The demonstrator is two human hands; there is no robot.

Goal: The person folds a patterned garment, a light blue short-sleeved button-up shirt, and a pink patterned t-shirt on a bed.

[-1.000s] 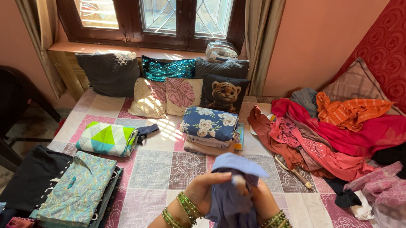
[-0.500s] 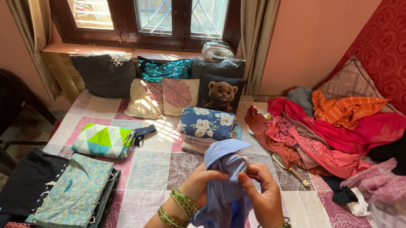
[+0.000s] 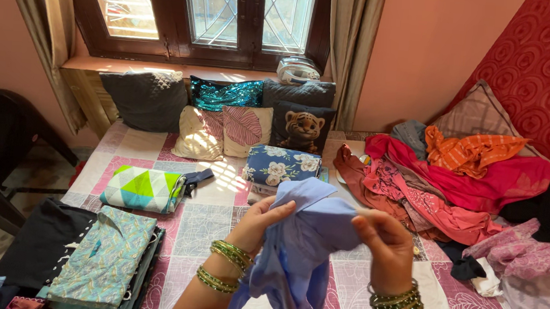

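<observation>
I hold a light blue garment (image 3: 304,242) up over the patterned bedspread (image 3: 210,228). My left hand (image 3: 263,222) pinches its upper left edge, and my right hand (image 3: 385,245) grips its upper right edge. The cloth hangs down bunched between my wrists, which both wear green and gold bangles. Just beyond the garment lies a folded stack topped by a blue floral piece (image 3: 282,165).
A heap of unfolded red, pink and orange clothes (image 3: 456,182) fills the right side. Folded piles sit at left: a green triangle-patterned one (image 3: 143,188) and a teal printed one (image 3: 107,252). Cushions (image 3: 226,115) line the window wall. A dark chair (image 3: 0,152) stands left.
My hands have moved apart, spreading the blue garment's top edge wider. The right hand has shifted to the right and the cloth has opened out.
</observation>
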